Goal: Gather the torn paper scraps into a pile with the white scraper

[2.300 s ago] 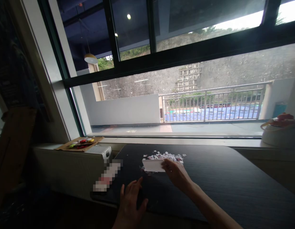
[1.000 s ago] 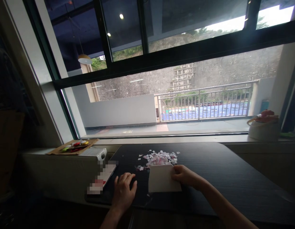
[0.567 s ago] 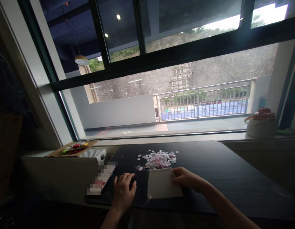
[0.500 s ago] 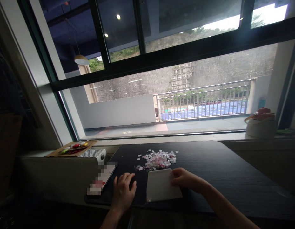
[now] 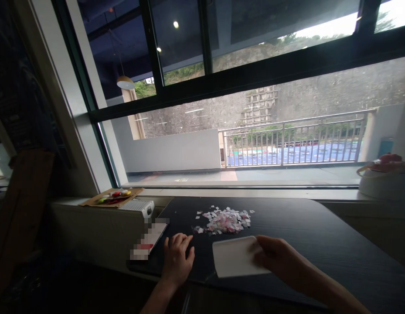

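White card (image 5: 233, 257), lower centre: the right hand (image 5: 276, 256) grasps 1 edge, perhaps leaving its face free; the left hand (image 5: 178, 257) curls loosely, empty.

The black tabletop (image 5: 307, 244) has a fine wood-like grain and satin sheen. The white, flat, round-cornered sheet (image 5: 231, 259) is smooth and matt. The small white-and-pink scraps (image 5: 226, 221) look like paper. The silver barred railing (image 5: 282, 144) is smooth metal.

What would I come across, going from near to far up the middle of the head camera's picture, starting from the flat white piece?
Flat white piece → pile of small pale scraps → windowsill → metal railing → rough grey wall.
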`<action>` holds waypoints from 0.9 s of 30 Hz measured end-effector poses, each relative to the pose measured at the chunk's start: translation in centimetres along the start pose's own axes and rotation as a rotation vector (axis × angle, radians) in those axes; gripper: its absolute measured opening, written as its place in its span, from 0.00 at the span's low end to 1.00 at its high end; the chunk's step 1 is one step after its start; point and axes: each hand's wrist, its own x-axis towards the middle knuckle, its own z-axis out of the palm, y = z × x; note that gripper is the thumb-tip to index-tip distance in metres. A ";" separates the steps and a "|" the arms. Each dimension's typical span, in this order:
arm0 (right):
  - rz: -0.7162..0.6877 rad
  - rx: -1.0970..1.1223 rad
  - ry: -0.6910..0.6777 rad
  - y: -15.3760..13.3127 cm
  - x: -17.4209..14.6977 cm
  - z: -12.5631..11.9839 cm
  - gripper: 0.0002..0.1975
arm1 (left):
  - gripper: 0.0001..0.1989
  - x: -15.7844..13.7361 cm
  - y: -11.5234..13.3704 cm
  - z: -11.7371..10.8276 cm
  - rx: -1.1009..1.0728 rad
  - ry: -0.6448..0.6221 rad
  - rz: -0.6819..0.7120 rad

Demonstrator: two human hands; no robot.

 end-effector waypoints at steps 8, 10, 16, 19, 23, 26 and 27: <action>-0.004 0.085 0.210 0.2 7.6 3.4 0.14 | 0.24 1.8 0.2 -0.4 0.034 -0.175 -0.070; 0.002 0.076 0.258 0.7 8.5 4.2 0.13 | 0.25 2.7 0.5 -0.4 0.034 -0.210 -0.061; 0.011 0.094 0.250 1.5 7.4 3.6 0.13 | 0.24 3.5 1.4 -0.3 0.016 -0.295 -0.035; 0.023 0.086 0.251 1.4 6.5 3.2 0.14 | 0.23 2.1 2.1 -0.7 0.004 -0.313 0.002; 0.036 0.121 0.247 1.5 6.0 3.1 0.13 | 0.22 0.3 3.6 -1.4 -0.031 -0.363 0.088; 0.030 0.122 0.248 1.7 5.7 2.8 0.13 | 0.21 0.1 4.4 -1.8 -0.062 -0.381 0.158; 0.029 0.117 0.249 1.7 5.5 2.6 0.14 | 0.21 0.1 4.5 -1.8 -0.056 -0.361 0.160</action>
